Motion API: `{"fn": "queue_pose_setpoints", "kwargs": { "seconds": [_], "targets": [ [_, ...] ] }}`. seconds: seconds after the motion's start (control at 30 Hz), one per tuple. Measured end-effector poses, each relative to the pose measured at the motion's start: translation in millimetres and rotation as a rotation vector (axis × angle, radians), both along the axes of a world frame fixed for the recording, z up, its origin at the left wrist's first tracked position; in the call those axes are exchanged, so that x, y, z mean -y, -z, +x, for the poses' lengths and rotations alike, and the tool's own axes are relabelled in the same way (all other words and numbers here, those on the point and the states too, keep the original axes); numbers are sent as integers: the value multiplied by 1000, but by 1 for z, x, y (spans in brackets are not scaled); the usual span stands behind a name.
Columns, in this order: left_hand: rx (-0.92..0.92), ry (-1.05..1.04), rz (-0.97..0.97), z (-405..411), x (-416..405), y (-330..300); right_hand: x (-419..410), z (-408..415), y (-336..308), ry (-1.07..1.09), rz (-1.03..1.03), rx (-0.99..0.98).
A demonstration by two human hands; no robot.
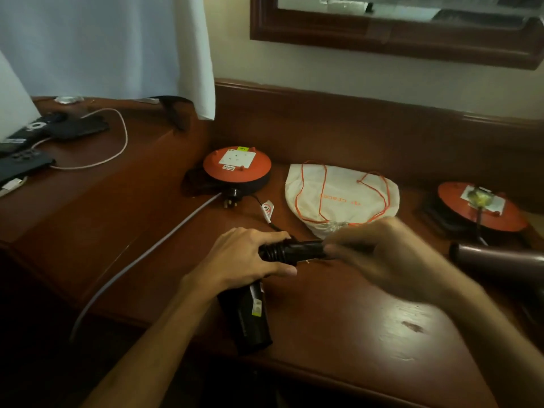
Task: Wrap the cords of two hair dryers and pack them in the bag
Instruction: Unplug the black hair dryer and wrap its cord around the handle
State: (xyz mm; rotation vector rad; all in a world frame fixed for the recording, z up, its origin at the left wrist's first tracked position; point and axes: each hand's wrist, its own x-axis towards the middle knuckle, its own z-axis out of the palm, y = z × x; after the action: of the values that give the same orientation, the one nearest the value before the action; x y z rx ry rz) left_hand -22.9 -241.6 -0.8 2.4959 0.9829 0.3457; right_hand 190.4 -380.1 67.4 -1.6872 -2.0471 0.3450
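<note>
- A polished wooden desk (368, 313) with a raised back ledge is shown; a framed mirror (397, 39) hangs upper right, a white curtain (117, 45) upper left.
- The black hair dryer (250, 316) at lower centre is gripped by the left hand (247, 257); the blurred right hand (382, 254) is curled around its cord-wrapped handle.
- The white bag (341, 195), lettered in orange (mirrored, unreadable), lies centre right.
- An orange cable reel (237, 167) bears a "5 metre" label.
</note>
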Motion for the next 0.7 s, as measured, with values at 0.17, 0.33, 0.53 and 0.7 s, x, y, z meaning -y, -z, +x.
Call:
{"fn": "queue_pose_setpoints", "kwargs": {
  "seconds": [0.17,0.33,0.53,0.7],
  "targets": [
    [104,-63,-80,-4,-12,16,16,-11,58,26,-132,-320],
    [131,-29,-86,-4,-11,18,21,-15,99,75,-239,-480],
    [155,-12,-12,0,-9,22,2,-13,112,97,-249,-399],
    [138,29,-71,-10,-9,26,-18,-2,107,51,-346,-314]
  ]
}}
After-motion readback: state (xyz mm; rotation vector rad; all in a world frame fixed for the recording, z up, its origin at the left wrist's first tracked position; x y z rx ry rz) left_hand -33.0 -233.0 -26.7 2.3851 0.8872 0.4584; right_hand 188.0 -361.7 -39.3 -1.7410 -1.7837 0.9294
